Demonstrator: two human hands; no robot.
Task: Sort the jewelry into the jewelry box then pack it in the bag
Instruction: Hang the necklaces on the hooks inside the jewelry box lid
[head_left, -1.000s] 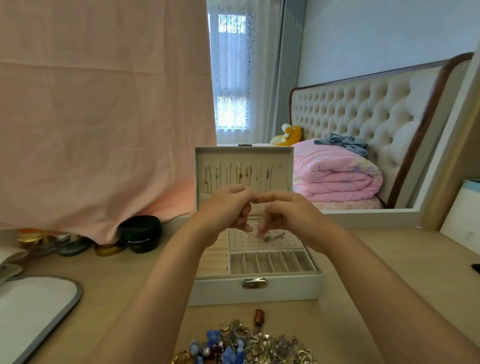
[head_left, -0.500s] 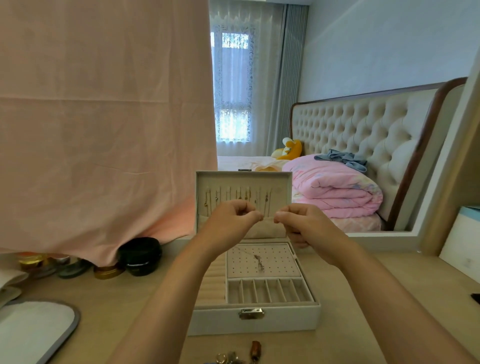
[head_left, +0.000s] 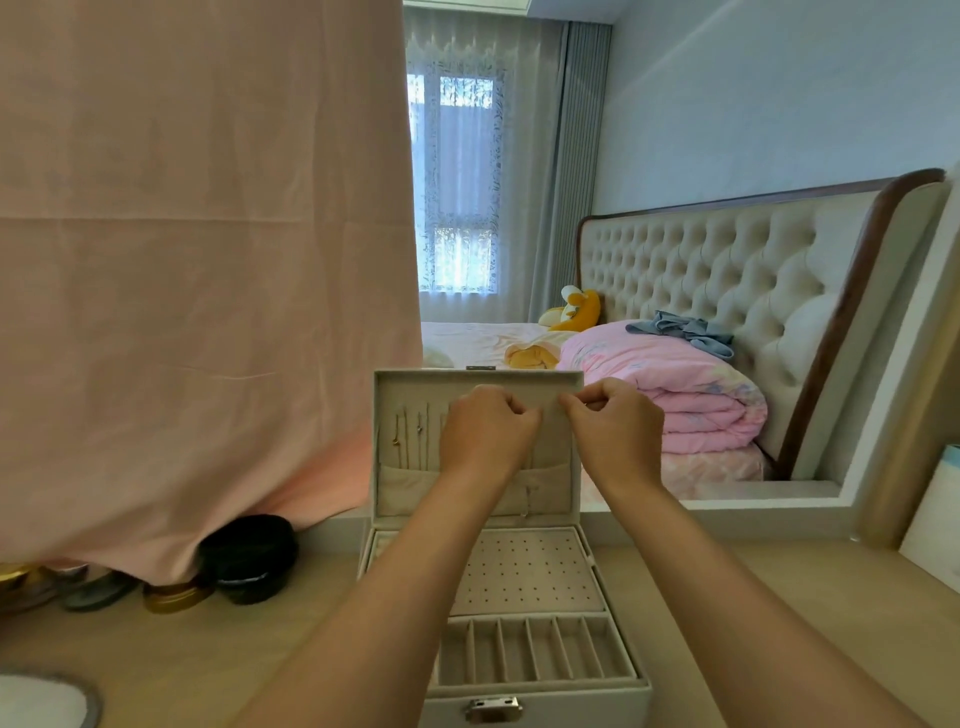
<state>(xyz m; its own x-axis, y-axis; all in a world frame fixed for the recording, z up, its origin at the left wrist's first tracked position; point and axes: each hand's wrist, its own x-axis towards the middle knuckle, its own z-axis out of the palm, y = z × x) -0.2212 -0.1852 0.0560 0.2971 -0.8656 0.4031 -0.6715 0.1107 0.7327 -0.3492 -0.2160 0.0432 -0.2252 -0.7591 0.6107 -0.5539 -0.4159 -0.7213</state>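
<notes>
The white jewelry box (head_left: 535, 699) stands open on the wooden table, its lid (head_left: 387, 415) upright. Several thin necklaces (head_left: 410, 436) hang on the left of the lid's lining. Both my hands are raised in front of the lid's upper part. My left hand (head_left: 485, 431) and my right hand (head_left: 615, 431) have curled fingers, and each pinches one end of a fine necklace chain (head_left: 528, 499) that dangles down over the lid's pocket. The chain between the fingertips is too thin to make out. The earring pad and the divided tray below hold nothing that I can see.
A pink cloth (head_left: 208, 260) hangs at the left. Under its hem sit a black round jar (head_left: 249, 556) and a gold tin (head_left: 174, 597). A grey-rimmed white pad (head_left: 41, 701) lies at the lower left, a white box (head_left: 935, 519) at the right. Behind the table is a bed.
Both hands rose from above the tray to the lid's top, carrying the chain up. The view tilted up, so the loose jewelry pile in front of the box left the frame.
</notes>
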